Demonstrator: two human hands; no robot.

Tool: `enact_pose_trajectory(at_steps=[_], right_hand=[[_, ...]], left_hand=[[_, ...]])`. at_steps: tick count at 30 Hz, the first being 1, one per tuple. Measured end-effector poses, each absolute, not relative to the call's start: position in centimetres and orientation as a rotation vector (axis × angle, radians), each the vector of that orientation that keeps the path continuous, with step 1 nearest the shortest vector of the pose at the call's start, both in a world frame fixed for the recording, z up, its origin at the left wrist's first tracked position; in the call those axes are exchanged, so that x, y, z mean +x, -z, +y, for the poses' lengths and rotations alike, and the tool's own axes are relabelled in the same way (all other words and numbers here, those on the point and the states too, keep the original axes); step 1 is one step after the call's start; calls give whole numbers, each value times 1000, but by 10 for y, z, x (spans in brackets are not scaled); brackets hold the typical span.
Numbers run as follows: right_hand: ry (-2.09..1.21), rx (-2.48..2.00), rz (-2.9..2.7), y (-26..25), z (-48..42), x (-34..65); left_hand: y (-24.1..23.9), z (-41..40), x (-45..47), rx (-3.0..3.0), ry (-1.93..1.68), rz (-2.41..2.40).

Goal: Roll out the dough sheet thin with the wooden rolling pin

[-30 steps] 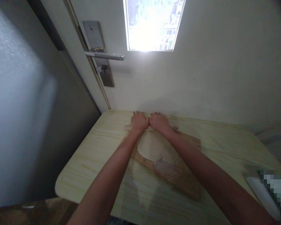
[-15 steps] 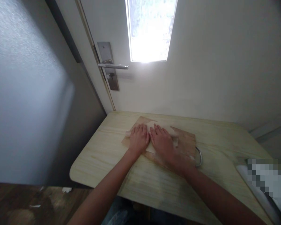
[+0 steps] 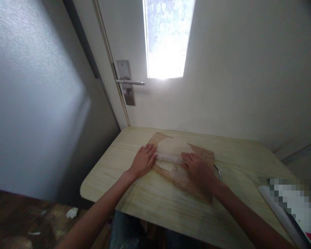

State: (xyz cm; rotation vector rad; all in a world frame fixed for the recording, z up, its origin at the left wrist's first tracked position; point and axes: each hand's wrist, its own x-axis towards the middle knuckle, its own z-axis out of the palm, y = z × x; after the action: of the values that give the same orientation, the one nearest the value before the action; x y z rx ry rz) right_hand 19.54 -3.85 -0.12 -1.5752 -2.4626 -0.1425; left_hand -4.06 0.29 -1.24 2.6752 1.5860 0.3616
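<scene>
A pale rolling pin (image 3: 169, 158) lies across a thin, flattened sheet of dough (image 3: 175, 144) on a wooden cutting board (image 3: 202, 151). My left hand (image 3: 143, 160) rests over the pin's left end, its fingers stretched out and lying flat. At the other end, the fingers of my right hand (image 3: 199, 170) close over the pin, hiding that tip. Between my hands the pin's middle is visible. Near my right wrist, a curved metal handle (image 3: 218, 172) sticks out from the board.
The light wood table (image 3: 111, 169) stands against a white door with a lever handle (image 3: 131, 82) and a bright window (image 3: 168, 38). A grey panel (image 3: 28, 121) rises at left. A partly blurred white item (image 3: 277, 204) sits at the right edge. Paper scraps (image 3: 72, 212) litter the floor.
My hands have moved apart along the rolling pin, from close together at its middle out to its two ends. More of the pin and dough shows. The camera view has shifted slightly.
</scene>
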Motion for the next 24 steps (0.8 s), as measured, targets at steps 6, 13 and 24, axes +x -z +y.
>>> enact_pose_trajectory(at_steps=[6, 13, 24], right_hand=[[56, -1531, -2375, 15, -53, 189], [-65, -1390, -2483, 19, -51, 185], [-216, -1246, -2554, 21, -60, 175]], left_hand=[[-3, 47, -18, 2607, -184, 1625], [-3, 97, 18, 2460, -133, 1776], [4, 111, 38, 2375, -253, 1935]])
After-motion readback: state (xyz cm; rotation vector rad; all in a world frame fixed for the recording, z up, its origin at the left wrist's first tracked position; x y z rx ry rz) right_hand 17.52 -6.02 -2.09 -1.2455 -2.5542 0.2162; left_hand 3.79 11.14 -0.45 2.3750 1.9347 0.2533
